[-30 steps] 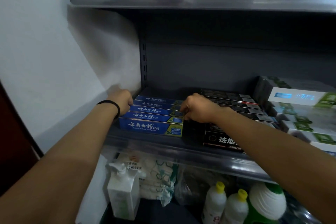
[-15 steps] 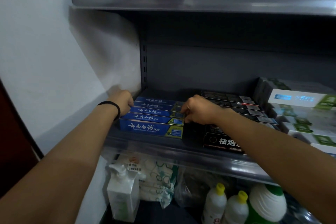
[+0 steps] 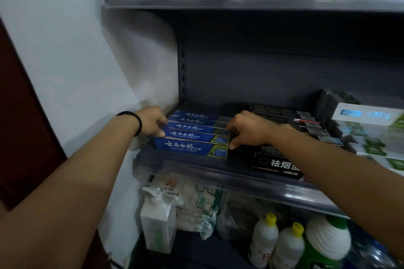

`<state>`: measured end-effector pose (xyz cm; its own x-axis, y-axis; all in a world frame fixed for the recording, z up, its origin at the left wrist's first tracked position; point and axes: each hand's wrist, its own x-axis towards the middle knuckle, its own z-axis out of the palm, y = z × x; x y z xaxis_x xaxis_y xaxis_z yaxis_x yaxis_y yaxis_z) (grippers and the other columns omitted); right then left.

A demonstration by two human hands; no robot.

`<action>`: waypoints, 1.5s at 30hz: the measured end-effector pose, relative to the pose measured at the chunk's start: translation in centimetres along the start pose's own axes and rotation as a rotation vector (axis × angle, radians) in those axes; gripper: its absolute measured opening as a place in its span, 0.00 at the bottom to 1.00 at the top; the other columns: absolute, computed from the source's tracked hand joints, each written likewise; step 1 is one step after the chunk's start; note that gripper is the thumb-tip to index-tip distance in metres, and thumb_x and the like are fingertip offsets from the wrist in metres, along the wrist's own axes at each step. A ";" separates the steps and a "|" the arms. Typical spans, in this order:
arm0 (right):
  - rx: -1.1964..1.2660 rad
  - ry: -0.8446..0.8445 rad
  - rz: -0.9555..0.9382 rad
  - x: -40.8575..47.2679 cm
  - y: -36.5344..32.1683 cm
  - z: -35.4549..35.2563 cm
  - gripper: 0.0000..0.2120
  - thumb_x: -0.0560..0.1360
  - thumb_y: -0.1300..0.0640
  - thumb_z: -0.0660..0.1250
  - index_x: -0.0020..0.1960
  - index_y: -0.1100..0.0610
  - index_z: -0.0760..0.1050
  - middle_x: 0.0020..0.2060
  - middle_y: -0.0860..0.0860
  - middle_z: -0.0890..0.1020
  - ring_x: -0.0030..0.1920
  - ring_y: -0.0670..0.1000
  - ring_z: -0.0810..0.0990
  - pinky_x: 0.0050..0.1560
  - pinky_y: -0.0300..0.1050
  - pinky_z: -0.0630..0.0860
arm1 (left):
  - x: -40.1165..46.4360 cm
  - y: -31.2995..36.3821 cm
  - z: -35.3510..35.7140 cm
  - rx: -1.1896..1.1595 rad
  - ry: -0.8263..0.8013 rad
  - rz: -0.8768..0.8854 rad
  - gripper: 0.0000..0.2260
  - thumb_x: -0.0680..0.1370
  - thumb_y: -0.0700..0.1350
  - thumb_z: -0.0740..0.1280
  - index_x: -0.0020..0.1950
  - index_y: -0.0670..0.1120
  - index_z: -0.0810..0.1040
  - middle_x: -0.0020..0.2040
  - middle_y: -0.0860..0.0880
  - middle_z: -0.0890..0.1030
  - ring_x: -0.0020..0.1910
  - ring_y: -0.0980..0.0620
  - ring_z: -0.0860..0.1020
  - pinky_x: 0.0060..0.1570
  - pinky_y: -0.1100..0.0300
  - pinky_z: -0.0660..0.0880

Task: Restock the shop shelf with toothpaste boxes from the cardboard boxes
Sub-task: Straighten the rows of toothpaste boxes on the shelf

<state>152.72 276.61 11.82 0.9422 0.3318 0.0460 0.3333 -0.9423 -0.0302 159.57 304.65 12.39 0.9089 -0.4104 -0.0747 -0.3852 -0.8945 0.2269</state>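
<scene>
The step in hand is judged to be squaring up a row of blue toothpaste boxes (image 3: pixel 192 132) on the grey shelf (image 3: pixel 196 170), not fetching new stock. The boxes are standing on edge, one behind another from near to far, at the left end of the shelf, just beside a row of black toothpaste boxes (image 3: pixel 284 122) to their right. The left hand (image 3: pixel 153 121) is gripping the left ends of the blue row, fingers curled around them; the right hand (image 3: pixel 247 130) is pinching the right ends, thumb reaching down toward the nearest box. How many boxes each hand is actually clamping is unclear, since the fingers are hiding the ends. No cardboard box is showing in this view. The next move is calling for even pressure from both hands, sliding the row as one block so that no box is tipping, and keeping it apart from the black row. Afterwards, both hands should be releasing and returning for further stock.
</scene>
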 end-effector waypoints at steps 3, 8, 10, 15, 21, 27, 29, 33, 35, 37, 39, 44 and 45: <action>-0.002 -0.004 0.005 0.0 -0.1 0.1 0.22 0.67 0.46 0.77 0.57 0.54 0.80 0.49 0.52 0.81 0.48 0.52 0.78 0.49 0.45 0.76 | -0.2 -0.1 0.0 -0.010 -0.033 0.029 0.22 0.74 0.40 0.72 0.67 0.42 0.74 0.60 0.46 0.79 0.52 0.52 0.75 0.57 0.62 0.69; 0.005 -0.002 0.026 0.0 0.0 0.2 0.25 0.67 0.45 0.76 0.60 0.55 0.79 0.52 0.54 0.80 0.52 0.53 0.77 0.52 0.46 0.76 | -0.1 0.0 0.1 0.065 -0.023 0.056 0.22 0.73 0.39 0.72 0.67 0.42 0.74 0.60 0.47 0.80 0.53 0.52 0.76 0.57 0.62 0.70; 0.011 0.002 0.019 0.0 -0.1 0.3 0.24 0.67 0.45 0.76 0.59 0.55 0.79 0.51 0.54 0.80 0.51 0.53 0.76 0.50 0.45 0.75 | 0.0 0.1 0.2 0.092 0.002 0.069 0.22 0.73 0.38 0.72 0.67 0.42 0.75 0.59 0.46 0.80 0.52 0.52 0.76 0.58 0.60 0.71; 0.002 0.018 0.023 -0.1 -0.2 0.3 0.23 0.67 0.45 0.76 0.57 0.56 0.80 0.49 0.53 0.81 0.50 0.53 0.77 0.49 0.45 0.76 | 0.1 0.1 0.2 0.091 0.018 0.076 0.21 0.73 0.38 0.72 0.66 0.42 0.75 0.55 0.46 0.80 0.49 0.54 0.74 0.56 0.61 0.70; 0.002 -0.008 0.028 -0.1 -0.2 -0.4 0.22 0.68 0.49 0.76 0.59 0.56 0.79 0.50 0.52 0.81 0.51 0.52 0.78 0.51 0.46 0.77 | 0.6 -0.3 -0.1 0.010 -0.006 0.035 0.21 0.73 0.38 0.72 0.66 0.42 0.75 0.60 0.47 0.80 0.57 0.50 0.77 0.62 0.57 0.72; -0.013 0.062 0.108 1.2 1.9 -2.6 0.16 0.72 0.60 0.73 0.60 0.58 0.79 0.51 0.52 0.82 0.54 0.53 0.79 0.53 0.42 0.74 | 3.1 -0.9 -1.3 0.050 0.173 -0.010 0.13 0.77 0.36 0.65 0.60 0.42 0.79 0.55 0.45 0.81 0.54 0.47 0.78 0.57 0.54 0.74; -0.035 0.056 0.134 1.8 2.6 -2.8 0.15 0.73 0.62 0.72 0.59 0.59 0.79 0.52 0.54 0.82 0.55 0.54 0.78 0.56 0.47 0.75 | 4.1 -0.9 -1.2 0.068 0.221 -0.038 0.12 0.77 0.36 0.63 0.57 0.43 0.80 0.50 0.46 0.81 0.50 0.47 0.77 0.52 0.56 0.74; -0.072 0.028 0.140 3.2 3.5 -2.1 0.14 0.72 0.63 0.71 0.57 0.59 0.80 0.51 0.55 0.82 0.52 0.55 0.79 0.54 0.49 0.76 | 5.5 -0.2 -0.9 0.110 0.222 -0.089 0.07 0.77 0.39 0.63 0.51 0.42 0.79 0.39 0.49 0.75 0.43 0.48 0.74 0.43 0.57 0.70; -0.091 0.016 0.132 3.9 3.6 -1.6 0.12 0.72 0.62 0.71 0.55 0.58 0.80 0.50 0.54 0.81 0.51 0.54 0.79 0.53 0.47 0.76 | 6.1 0.1 -0.6 0.103 0.207 -0.102 0.07 0.77 0.40 0.64 0.53 0.45 0.79 0.45 0.47 0.78 0.45 0.47 0.76 0.45 0.57 0.72; -0.093 0.005 0.115 4.5 3.5 -1.1 0.13 0.71 0.62 0.72 0.55 0.57 0.81 0.49 0.54 0.81 0.51 0.54 0.79 0.52 0.44 0.75 | 6.6 0.3 -0.4 0.086 0.177 -0.106 0.08 0.78 0.39 0.63 0.53 0.44 0.80 0.47 0.47 0.78 0.46 0.48 0.76 0.45 0.57 0.71; -0.083 0.000 0.096 4.9 3.4 -0.6 0.13 0.71 0.61 0.72 0.55 0.57 0.81 0.49 0.54 0.82 0.51 0.54 0.79 0.52 0.44 0.75 | 6.9 0.3 -0.1 0.070 0.153 -0.099 0.08 0.78 0.38 0.63 0.53 0.43 0.80 0.45 0.47 0.78 0.44 0.49 0.75 0.44 0.58 0.69; -0.043 0.049 0.075 5.2 3.4 -0.5 0.12 0.72 0.63 0.72 0.55 0.60 0.82 0.50 0.54 0.84 0.53 0.53 0.80 0.48 0.37 0.69 | 7.1 0.1 0.0 -0.017 0.129 -0.079 0.11 0.79 0.36 0.62 0.59 0.42 0.80 0.51 0.46 0.80 0.46 0.50 0.75 0.47 0.61 0.69; -0.038 0.056 0.072 5.2 3.5 -0.5 0.12 0.72 0.63 0.72 0.55 0.60 0.82 0.51 0.54 0.84 0.53 0.52 0.80 0.47 0.35 0.68 | 7.1 0.1 0.1 -0.035 0.126 -0.071 0.12 0.79 0.36 0.62 0.61 0.42 0.79 0.54 0.45 0.81 0.48 0.50 0.75 0.48 0.61 0.70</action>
<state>158.80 275.05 12.42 0.9600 0.2610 0.1011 0.2621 -0.9650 0.0026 165.94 301.68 11.82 0.9474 -0.3186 0.0304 -0.3153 -0.9130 0.2588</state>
